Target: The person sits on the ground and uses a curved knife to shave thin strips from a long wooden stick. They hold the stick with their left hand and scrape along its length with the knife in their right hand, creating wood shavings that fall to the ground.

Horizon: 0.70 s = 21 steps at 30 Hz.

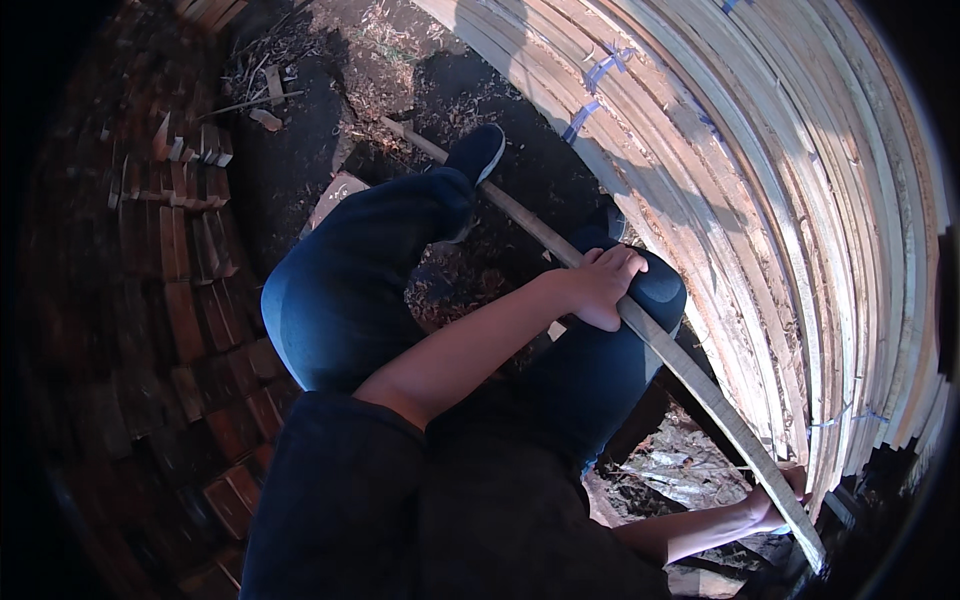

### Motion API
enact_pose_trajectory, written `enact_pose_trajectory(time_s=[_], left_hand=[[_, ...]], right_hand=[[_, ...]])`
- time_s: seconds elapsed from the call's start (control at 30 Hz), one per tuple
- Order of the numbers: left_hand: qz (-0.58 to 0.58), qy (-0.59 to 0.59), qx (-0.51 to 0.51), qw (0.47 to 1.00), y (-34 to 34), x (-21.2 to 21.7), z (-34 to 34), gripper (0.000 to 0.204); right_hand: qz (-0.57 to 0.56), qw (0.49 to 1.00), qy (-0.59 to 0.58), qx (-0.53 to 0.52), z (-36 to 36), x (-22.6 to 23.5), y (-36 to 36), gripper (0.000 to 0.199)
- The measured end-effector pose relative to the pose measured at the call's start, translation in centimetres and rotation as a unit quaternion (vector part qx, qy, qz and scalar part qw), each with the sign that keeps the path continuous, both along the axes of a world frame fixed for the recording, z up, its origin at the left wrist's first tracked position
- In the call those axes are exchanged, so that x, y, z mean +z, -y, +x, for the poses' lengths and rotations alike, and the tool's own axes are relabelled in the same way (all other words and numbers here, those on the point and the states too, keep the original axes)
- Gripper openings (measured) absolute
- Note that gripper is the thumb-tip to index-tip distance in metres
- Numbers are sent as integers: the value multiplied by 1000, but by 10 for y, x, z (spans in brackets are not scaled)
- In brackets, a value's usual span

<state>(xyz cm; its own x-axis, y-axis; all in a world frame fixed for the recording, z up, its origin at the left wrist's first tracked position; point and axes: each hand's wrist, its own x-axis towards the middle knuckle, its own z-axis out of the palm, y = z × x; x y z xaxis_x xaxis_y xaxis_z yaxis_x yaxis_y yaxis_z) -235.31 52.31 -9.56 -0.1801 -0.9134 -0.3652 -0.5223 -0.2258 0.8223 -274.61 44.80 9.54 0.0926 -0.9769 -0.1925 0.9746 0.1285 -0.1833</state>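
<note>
A long, narrow wooden strip [705, 392] runs slantwise from the ground at the upper middle down to the lower right. My left hand [605, 287] is closed over it beside my right knee, knuckles up. Farther down, my right hand [765, 510] grips the strip from beneath, close to its near end. The strip hides part of that hand, and some fingers show on its far side by the stacked boards. One dark shoe [476, 153] rests against the strip's far part.
Tall layers of long pale boards [690, 170], tied with blue strips [600, 70], curve along the right. On the left stand stacked short reddish-brown wooden pieces [185, 320]. Wood shavings and scraps lie on the dark ground [290, 170]. A crumpled pale sheet [685, 465] lies near my right forearm.
</note>
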Motion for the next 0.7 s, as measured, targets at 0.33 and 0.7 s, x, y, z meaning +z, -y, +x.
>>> enact_pose_trajectory(time_s=[0.33,0.7], left_hand=[[49,-109,-29,992,9,-8,17,108],[95,-90,-90,987,16,10,26,112]], right_hand=[[4,996,-59,63,5,18,5,20],[13,997,-72,-5,-36,11,17,13]])
